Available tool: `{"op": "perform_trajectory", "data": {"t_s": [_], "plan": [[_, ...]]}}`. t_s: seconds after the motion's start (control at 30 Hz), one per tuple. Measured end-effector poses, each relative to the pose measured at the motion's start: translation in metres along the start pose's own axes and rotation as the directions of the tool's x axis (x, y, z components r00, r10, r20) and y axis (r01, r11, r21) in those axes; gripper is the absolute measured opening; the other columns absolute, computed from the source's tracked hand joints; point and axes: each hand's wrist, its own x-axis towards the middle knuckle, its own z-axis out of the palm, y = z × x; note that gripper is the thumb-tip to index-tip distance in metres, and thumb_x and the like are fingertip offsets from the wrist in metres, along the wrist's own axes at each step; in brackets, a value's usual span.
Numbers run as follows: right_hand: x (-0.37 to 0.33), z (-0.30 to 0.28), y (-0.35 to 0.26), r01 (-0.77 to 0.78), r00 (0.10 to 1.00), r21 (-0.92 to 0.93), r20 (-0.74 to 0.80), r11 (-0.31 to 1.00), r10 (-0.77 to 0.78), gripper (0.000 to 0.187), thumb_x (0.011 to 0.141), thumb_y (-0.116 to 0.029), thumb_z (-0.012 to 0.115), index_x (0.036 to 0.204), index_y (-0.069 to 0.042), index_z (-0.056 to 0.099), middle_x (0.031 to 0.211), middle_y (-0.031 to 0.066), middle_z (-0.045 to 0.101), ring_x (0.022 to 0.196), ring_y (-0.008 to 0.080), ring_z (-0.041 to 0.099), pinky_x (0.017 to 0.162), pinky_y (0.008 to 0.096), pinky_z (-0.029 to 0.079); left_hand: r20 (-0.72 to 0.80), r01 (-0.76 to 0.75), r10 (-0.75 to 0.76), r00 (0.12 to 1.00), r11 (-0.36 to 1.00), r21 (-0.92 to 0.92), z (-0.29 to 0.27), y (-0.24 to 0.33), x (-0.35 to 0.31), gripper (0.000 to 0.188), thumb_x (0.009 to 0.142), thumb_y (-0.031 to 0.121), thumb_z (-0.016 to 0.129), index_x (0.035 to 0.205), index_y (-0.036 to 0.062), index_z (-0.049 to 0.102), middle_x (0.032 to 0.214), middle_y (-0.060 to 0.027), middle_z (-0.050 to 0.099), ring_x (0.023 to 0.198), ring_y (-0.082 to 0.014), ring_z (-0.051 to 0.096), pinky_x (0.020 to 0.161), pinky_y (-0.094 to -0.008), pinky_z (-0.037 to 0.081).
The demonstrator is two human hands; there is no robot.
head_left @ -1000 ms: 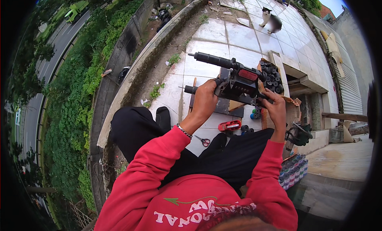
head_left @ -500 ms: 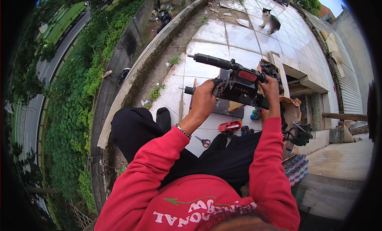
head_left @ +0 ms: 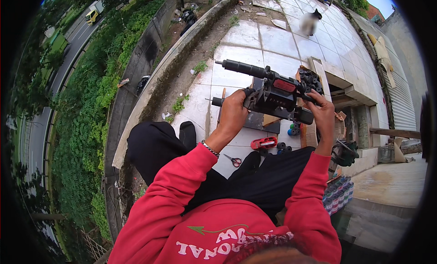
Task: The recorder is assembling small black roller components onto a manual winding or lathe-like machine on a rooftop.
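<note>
Over my lap I hold a black gun-shaped device [head_left: 277, 93] with a long ribbed barrel and a red panel. Its barrel points to the left and slightly away. My left hand [head_left: 233, 113] is wrapped round a black grip under the barrel side. At the device's right end, my right hand [head_left: 322, 111] has its fingers closed on a slim black part. Below the device lies a dark board [head_left: 259, 122], partly hidden. On the tiles near my feet are a red tool-like case [head_left: 263, 143], scissors [head_left: 234, 160] and several small dark cylinders [head_left: 283, 148].
A cardboard box [head_left: 309, 135] with black cylinders [head_left: 310, 79] stands on the right. A cat [head_left: 310, 23] is on the white tiles ahead. Packs of colourful goods [head_left: 338, 194] lie lower right. A low wall [head_left: 150, 86] edges the left, with bushes and a road beyond.
My right hand has shifted right and a little nearer to me, its fingers now at the device's right end. The cat has turned around. The device barely moved.
</note>
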Motion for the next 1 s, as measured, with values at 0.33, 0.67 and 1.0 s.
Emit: {"op": "perform_trajectory", "data": {"t_s": [0.33, 0.67, 1.0], "plan": [[0.052, 0.037, 0.057, 0.005, 1.000, -0.025, 0.014, 1.000, -0.004, 0.026, 0.088, -0.009, 0.075, 0.112, -0.002, 0.078, 0.088, 0.0028, 0.076, 0.075, 0.0076, 0.063, 0.072, 0.0261, 0.051, 0.028, 0.057, -0.059, 0.998, 0.997, 0.055, -0.003, -0.001, 0.000, 0.027, 0.086, -0.007, 0.064, 0.111, -0.0020, 0.073, 0.094, -0.0200, 0.072, 0.076, -0.0283, 0.072, 0.068, -0.0354, 0.053], [-0.032, 0.022, 0.028, -0.091, 0.991, -0.001, 0.097, 0.996, 0.091, 0.031, 0.084, 0.000, 0.074, 0.115, -0.001, 0.076, 0.122, 0.0180, 0.074, 0.121, 0.0224, 0.067, 0.111, 0.0388, 0.044, 0.016, 0.068, -0.068, 0.998, 0.998, 0.007, -0.003, 0.001, 0.001, 0.027, 0.086, -0.007, 0.065, 0.111, -0.0017, 0.073, 0.094, -0.0208, 0.072, 0.080, -0.0325, 0.072, 0.072, -0.0360, 0.054], [0.051, 0.012, 0.019, -0.035, 0.999, 0.089, 0.000, 0.995, 0.035, 0.028, 0.089, -0.006, 0.074, 0.116, -0.002, 0.076, 0.096, 0.0052, 0.078, 0.096, 0.0115, 0.069, 0.089, 0.0278, 0.052, 0.010, 0.059, -0.059, 0.998, 0.998, 0.035, -0.007, 0.004, 0.000, 0.030, 0.083, -0.011, 0.060, 0.109, -0.0016, 0.074, 0.093, -0.0228, 0.072, 0.083, -0.0358, 0.072, 0.073, -0.0374, 0.054]]}}
